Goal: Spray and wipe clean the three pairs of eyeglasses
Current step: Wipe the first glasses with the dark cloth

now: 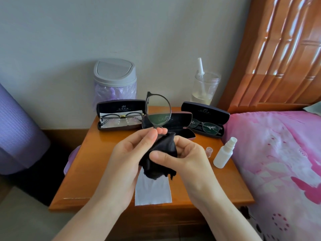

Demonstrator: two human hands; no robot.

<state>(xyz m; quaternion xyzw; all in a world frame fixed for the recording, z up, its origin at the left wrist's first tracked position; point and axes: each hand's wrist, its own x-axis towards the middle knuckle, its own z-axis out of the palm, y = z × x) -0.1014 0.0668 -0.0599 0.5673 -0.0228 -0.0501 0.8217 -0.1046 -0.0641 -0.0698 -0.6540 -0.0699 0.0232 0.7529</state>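
1. While the left cased pair (121,117) and right cased pair (206,127) lie in open dark cases (119,106) on the orange wooden nightstand (97,162), round, thin black-rimmed eyeglasses (158,110) are held upright above it, pinched near the bridge by the left hand (133,150).
2. A crumpled black cloth (161,153) is gripped by the right hand (182,153) around the lower lens.
3. Judged best: both lens faces rubbed lightly, frame steadied, never twisted.

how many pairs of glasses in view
3. One black pair in the open left case, one dark pair in the open right case, one round thin-rimmed pair held up in the left hand.
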